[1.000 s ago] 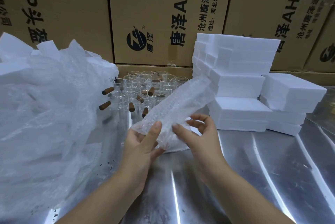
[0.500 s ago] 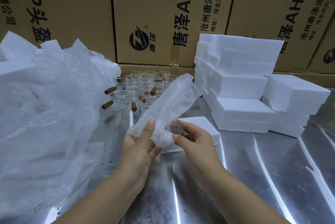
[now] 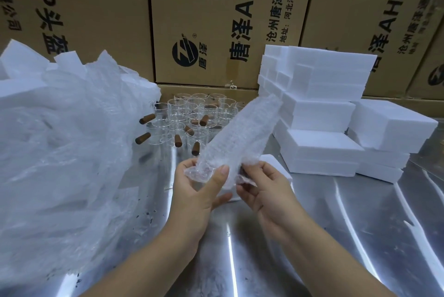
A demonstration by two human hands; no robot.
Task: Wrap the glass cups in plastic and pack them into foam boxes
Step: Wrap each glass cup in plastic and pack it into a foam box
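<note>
A long roll of bubble wrap [image 3: 242, 135] slants up to the right above the table; a cup may be inside its lower end, but I cannot tell. My left hand [image 3: 197, 191] grips the roll's lower end, thumb on top. My right hand [image 3: 262, 188] pinches the loose flap of wrap beside it. Behind the roll stands a cluster of glass cups [image 3: 189, 114] with brown wooden handles. One small foam box [image 3: 276, 164] lies on the table just behind my right hand. Stacked white foam boxes [image 3: 319, 114] rise at the right.
A big plastic bag [image 3: 60, 147] holding foam pieces fills the left side. Cardboard cartons [image 3: 216, 20] wall off the back. The shiny metal table [image 3: 360, 224] shows dark crumbs near the bag.
The roll's top end swung left and then back to the right. My right hand closed on the loose flap at the roll's lower end. The camera shifted slightly.
</note>
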